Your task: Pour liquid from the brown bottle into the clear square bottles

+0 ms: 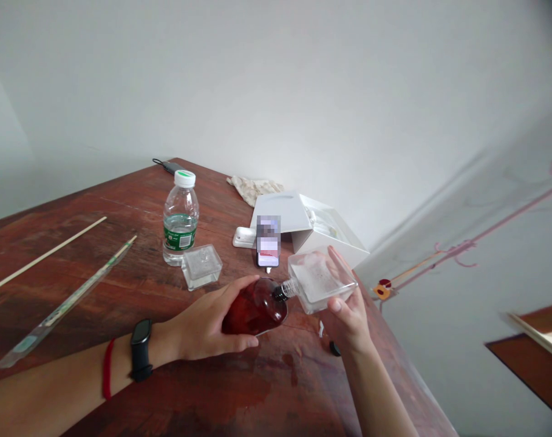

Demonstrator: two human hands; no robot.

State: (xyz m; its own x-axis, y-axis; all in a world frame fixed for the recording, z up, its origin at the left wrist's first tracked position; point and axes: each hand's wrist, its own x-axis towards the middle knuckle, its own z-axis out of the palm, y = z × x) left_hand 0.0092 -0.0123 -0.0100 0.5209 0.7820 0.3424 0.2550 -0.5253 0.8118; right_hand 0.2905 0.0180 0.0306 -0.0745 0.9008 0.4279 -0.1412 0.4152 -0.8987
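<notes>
My left hand (207,321) is wrapped round a dark red bottle (256,306), tipped on its side with its black neck pointing right. The neck meets a clear square glass container (320,280) that my right hand (348,309) grips from below and tilts toward the bottle. Both are held just above the wooden table (121,243). A black watch and a red band sit on my left wrist.
A water bottle (180,217) with a white cap, a second clear square container (202,266), a phone (268,243), an open white box (312,227), a small white case (244,237) and a cloth (255,187) stand behind. Two long sticks (52,249) lie left. Table edge runs right.
</notes>
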